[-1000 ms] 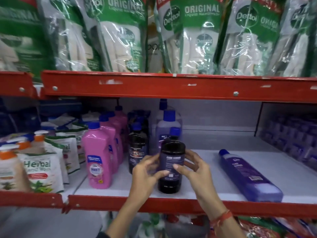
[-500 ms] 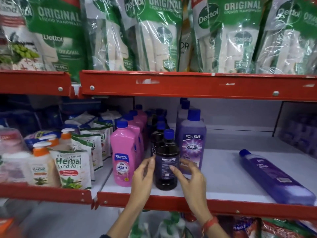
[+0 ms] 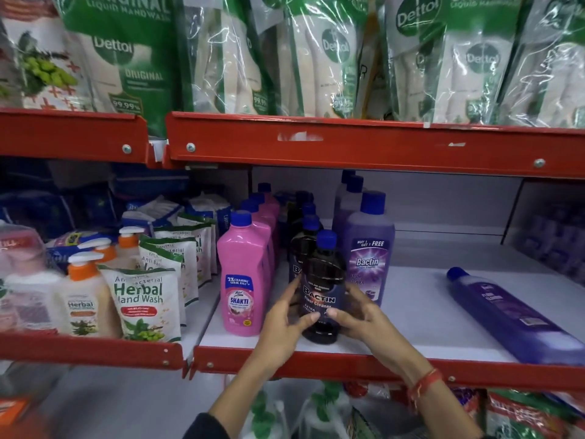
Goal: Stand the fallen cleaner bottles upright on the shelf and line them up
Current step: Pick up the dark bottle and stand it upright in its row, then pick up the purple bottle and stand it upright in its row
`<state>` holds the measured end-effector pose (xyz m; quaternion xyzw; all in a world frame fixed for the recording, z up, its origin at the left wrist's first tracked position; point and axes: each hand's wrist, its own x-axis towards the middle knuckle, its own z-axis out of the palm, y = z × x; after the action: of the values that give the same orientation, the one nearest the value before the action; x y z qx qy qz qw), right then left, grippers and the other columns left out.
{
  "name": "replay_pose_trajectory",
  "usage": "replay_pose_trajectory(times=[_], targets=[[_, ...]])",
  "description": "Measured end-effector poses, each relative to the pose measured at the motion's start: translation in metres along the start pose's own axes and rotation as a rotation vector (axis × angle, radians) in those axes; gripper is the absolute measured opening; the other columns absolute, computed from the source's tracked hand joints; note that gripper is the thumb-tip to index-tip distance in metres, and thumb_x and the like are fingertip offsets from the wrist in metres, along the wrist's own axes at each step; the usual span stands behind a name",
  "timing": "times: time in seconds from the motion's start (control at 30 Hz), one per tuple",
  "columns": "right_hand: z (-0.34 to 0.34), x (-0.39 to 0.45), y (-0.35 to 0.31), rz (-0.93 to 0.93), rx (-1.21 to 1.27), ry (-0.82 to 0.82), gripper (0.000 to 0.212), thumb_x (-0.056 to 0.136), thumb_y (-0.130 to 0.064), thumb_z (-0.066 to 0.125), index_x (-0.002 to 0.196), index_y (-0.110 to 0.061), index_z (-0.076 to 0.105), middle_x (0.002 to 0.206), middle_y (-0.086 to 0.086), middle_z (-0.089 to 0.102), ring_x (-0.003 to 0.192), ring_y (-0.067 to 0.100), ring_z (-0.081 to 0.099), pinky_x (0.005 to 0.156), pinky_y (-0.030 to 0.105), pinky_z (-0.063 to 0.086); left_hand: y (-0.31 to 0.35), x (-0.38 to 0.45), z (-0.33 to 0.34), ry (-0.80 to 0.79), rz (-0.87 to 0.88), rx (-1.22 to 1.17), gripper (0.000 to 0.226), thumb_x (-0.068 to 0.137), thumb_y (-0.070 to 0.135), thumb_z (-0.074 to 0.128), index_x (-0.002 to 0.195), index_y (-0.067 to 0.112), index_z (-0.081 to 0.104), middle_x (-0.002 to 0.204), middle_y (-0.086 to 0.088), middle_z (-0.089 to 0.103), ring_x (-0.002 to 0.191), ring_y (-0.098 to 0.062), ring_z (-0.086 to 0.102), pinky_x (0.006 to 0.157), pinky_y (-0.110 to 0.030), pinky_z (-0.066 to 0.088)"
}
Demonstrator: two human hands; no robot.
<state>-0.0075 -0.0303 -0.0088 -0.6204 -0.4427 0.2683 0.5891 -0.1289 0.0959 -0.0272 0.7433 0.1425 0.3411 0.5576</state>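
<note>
Up close, both hands were clamped on one dark Bactin bottle [image 3: 322,288], which stood upright near the front edge of the white shelf [image 3: 411,315]. The left hand [image 3: 286,324] pressed its fingers against the bottle's left side with the thumb laid across the lower label; the right hand [image 3: 364,315] closed on the other side, thumb tip meeting the label from 3 o'clock. A red thread bracelet [image 3: 422,383] circled the right wrist.

At the bottle's 9 o'clock stood a pink Shakti bottle [image 3: 242,277], upright, heading a row of pink ones running back toward 12 o'clock. Behind the held bottle a row of dark bottles with blue caps receded the same way. At its 2 o'clock, just beside it, a purple Bactin bottle [image 3: 368,251] stood upright with more of its kind behind.

Well apart, at 3 o'clock, a second purple bottle [image 3: 509,315] lay flat on its side, cap pointing to the back of the shelf and base toward the red front rail [image 3: 348,365].

Off at 9 o'clock on the neighbouring shelf sat herbal hand wash pouches [image 3: 142,305] and orange-collared pump bottles [image 3: 84,299]. Overhead, at 12 o'clock, green Dettol refill packs [image 3: 316,55] crowded the upper shelf.
</note>
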Motion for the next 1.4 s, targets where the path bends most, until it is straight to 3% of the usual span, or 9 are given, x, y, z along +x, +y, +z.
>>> replay_pose_trajectory(times=[0.13,0.37,0.53,0.67,0.77,0.97,1.1,1.3,1.4], targets=[[0.016,0.001,0.002,-0.069,-0.165,0.155,0.056,0.093,-0.013,0.057,0.138,-0.039,0.036,0.113,-0.025,0.063,0.095,-0.016,0.064,0.074,0.014,0.057,-0.008,-0.005,0.008,0.214,0.096,0.152,0.085,0.081,0.011,0.07,0.145,0.041,0.024,0.133,0.01,0.058,0.12,-0.002,0.055,0.103,-0.033,0.047],[0.026,-0.001,0.01,-0.146,-0.424,0.3,0.064,0.094,-0.029,0.056,0.147,-0.047,0.024,0.115,-0.003,0.071,0.102,0.005,0.068,0.09,0.032,0.057,-0.007,-0.007,0.015,0.329,0.17,0.314,0.088,0.084,0.015,0.067,0.144,0.05,0.012,0.139,0.002,0.053,0.124,-0.013,0.052,0.102,-0.033,0.046],[0.025,-0.006,0.009,-0.148,-0.492,0.275,0.067,0.092,-0.032,0.059,0.149,-0.039,0.025,0.121,-0.004,0.07,0.109,0.004,0.065,0.092,0.022,0.053,-0.012,-0.015,0.016,0.447,0.256,0.524,0.067,0.088,0.024,0.062,0.145,0.023,0.029,0.13,-0.009,0.048,0.119,-0.01,0.04,0.098,-0.015,0.026],[0.005,-0.021,0.006,-0.144,-0.425,0.318,0.053,0.09,-0.033,0.062,0.14,-0.026,0.049,0.12,-0.007,0.069,0.11,0.0,0.063,0.094,0.017,0.051,-0.005,-0.026,0.037,0.558,0.447,0.535,0.04,0.092,0.021,0.052,0.131,0.016,0.047,0.119,0.0,0.04,0.112,-0.004,0.035,0.102,-0.007,0.025],[-0.037,-0.033,0.001,-0.161,-0.441,0.439,0.032,0.091,-0.029,0.062,0.12,-0.02,0.066,0.11,-0.01,0.072,0.098,-0.005,0.065,0.092,0.021,0.052,0.011,-0.018,0.073,0.432,0.53,0.521,0.023,0.094,0.017,0.048,0.115,0.016,0.056,0.11,0.001,0.049,0.104,-0.011,0.047,0.094,-0.017,0.038],[-0.177,-0.048,0.003,-0.039,-0.821,0.712,0.025,0.091,-0.02,0.059,0.112,-0.013,0.07,0.105,0.012,0.074,0.096,0.031,0.069,0.083,0.036,0.05,0.027,0.034,0.185,0.081,0.293,0.41,0.024,0.094,0.016,0.044,0.106,0.017,0.065,0.11,-0.003,0.061,0.101,-0.019,0.059,0.09,-0.031,0.047],[-0.262,-0.049,0.027,0.349,-1.083,0.635,0.036,0.097,-0.027,0.045,0.122,-0.005,0.059,0.122,0.022,0.065,0.116,0.035,0.058,0.1,0.04,0.035,0.026,0.057,0.262,-0.047,0.017,0.42,0.024,0.094,0.018,0.043,0.107,0.012,0.062,0.108,-0.013,0.067,0.099,-0.029,0.062,0.09,-0.035,0.048],[-0.307,-0.041,0.036,0.423,-0.586,0.463,0.035,0.097,-0.027,0.048,0.09,-0.001,0.07,0.104,0.027,0.072,0.092,0.036,0.067,0.084,0.042,0.051,0.028,0.081,0.322,-0.233,-0.327,0.462,0.056,0.096,0.045,0.026,0.11,0.004,0.062,0.113,-0.021,0.068,0.105,-0.037,0.064,0.095,-0.041,0.05],[-0.306,-0.042,0.049,0.366,-0.389,0.547,0.034,0.092,-0.031,0.057,0.101,0.0,0.068,0.103,0.024,0.072,0.09,0.036,0.069,0.085,0.045,0.056,0.025,0.083,0.327,-0.217,-0.351,0.405,0.056,0.097,0.047,0.021,0.118,0.011,0.059,0.122,-0.016,0.065,0.109,-0.033,0.062,0.097,-0.038,0.048]])
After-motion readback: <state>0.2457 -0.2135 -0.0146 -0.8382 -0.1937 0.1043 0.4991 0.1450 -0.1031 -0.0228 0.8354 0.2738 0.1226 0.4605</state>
